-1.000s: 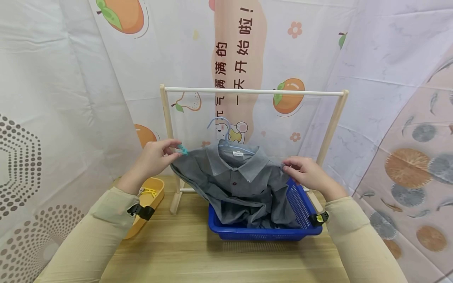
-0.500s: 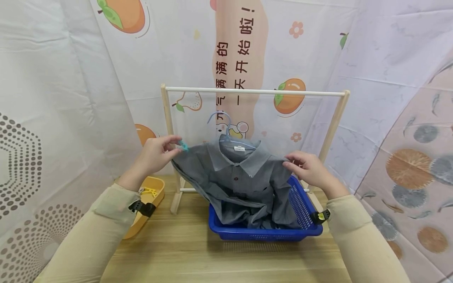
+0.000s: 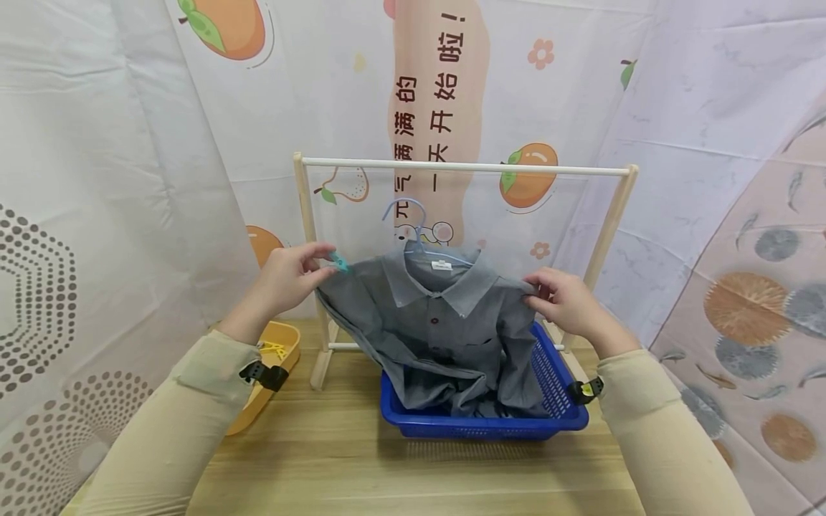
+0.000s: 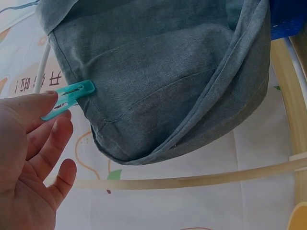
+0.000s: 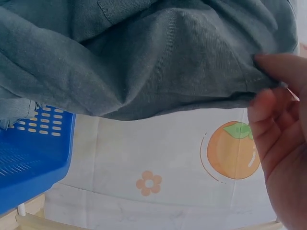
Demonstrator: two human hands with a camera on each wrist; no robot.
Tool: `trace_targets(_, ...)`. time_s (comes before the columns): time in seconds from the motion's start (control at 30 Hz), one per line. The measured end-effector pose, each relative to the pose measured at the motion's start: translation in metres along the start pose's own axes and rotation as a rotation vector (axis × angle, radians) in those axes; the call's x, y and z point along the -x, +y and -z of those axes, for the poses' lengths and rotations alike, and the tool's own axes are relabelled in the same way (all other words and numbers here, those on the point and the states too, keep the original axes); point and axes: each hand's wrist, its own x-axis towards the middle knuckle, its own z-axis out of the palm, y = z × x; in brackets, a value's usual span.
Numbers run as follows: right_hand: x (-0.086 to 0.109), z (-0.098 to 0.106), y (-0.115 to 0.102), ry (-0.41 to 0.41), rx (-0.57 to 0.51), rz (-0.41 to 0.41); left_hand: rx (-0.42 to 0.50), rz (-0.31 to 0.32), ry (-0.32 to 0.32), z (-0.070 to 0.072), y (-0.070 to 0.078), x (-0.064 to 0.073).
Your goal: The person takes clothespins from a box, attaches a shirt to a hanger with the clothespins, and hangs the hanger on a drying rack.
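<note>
A grey collared shirt (image 3: 452, 315) is held up by both shoulders, its lower part bunched in a blue basket (image 3: 477, 430). Inside the collar sits a light blue hanger (image 3: 419, 228), its hook standing free below the rack's bar. My left hand (image 3: 290, 279) pinches a teal clothespin (image 4: 76, 93), whose jaws bite the shirt's shoulder edge in the left wrist view. With thumb and fingers, my right hand (image 3: 564, 301) pinches the other shoulder; the right wrist view shows the cloth (image 5: 192, 62) between them.
A wooden rack with a white bar (image 3: 464, 167) stands behind the shirt. At the left, a yellow tray (image 3: 290, 351) holds yellow clothespins (image 3: 274, 349). Everything rests on a wooden table (image 3: 413, 480) between printed curtains.
Both hands have risen slightly, lifting the shirt's shoulders and collar. The hanger's hook has come up nearer the bar and shifted a little right. Both grips stay the same.
</note>
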Motion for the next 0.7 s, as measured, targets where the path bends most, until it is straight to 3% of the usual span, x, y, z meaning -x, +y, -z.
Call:
trace_targets(0.1, 0.0004, 0.0007, -0.0005, -0.015, -0.050, -0.001, -0.004, 0.003, 0.000, 0.0001, -0.0009, 0.0005)
trace_targets(0.2, -0.0002, -0.0001, 0.0006, -0.014, -0.039, 0.054, -0.007, 0.007, -0.003, 0.0000, -0.0019, 0.0013)
trace_targets(0.4, -0.0032, -0.0069, 0.0019, 0.110, 0.152, 0.250, 0.009, 0.033, -0.033, -0.0014, -0.0031, 0.0019)
trace_targets(0.57, -0.0033, -0.0080, 0.0002, 0.203, 0.242, 0.295, 0.026, 0.061, -0.059, -0.0026, -0.0054, 0.0035)
trace_targets(0.7, -0.0038, -0.0091, -0.0011, 0.199, 0.319, 0.327, 0.036, 0.071, -0.069, -0.0019, -0.0056, 0.0044)
